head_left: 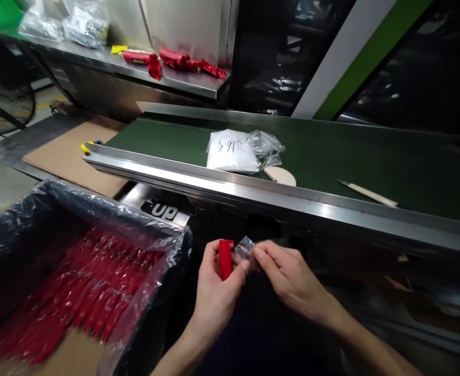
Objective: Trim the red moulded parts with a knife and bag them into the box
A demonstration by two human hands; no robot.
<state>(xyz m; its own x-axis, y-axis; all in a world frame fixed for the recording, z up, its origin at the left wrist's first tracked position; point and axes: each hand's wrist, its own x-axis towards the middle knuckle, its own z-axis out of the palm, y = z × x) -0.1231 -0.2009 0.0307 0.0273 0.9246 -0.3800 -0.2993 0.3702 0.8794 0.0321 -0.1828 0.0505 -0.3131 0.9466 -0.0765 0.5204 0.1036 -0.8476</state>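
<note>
My left hand [218, 292] is closed around a red part [225, 259], which stands up between thumb and fingers. Beside it, a small clear plastic bag [244, 247] stretches between both hands. The thumb and index finger of my right hand [288, 271] pinch the bag's right edge. What the bag contains is too small to make out. Both hands are in front of the conveyor's metal edge, to the right of a lined bin [120, 209] that holds rows of bagged red parts [96, 287].
A green conveyor belt [316, 156] carries a white marked package [230, 151], a beige curved piece [280, 176] and a thin knife [371, 194]. Behind, a metal shelf [198, 86] bears red parts [175, 58] and bags of hardware [84, 26]. Cardboard [77, 151] lies left.
</note>
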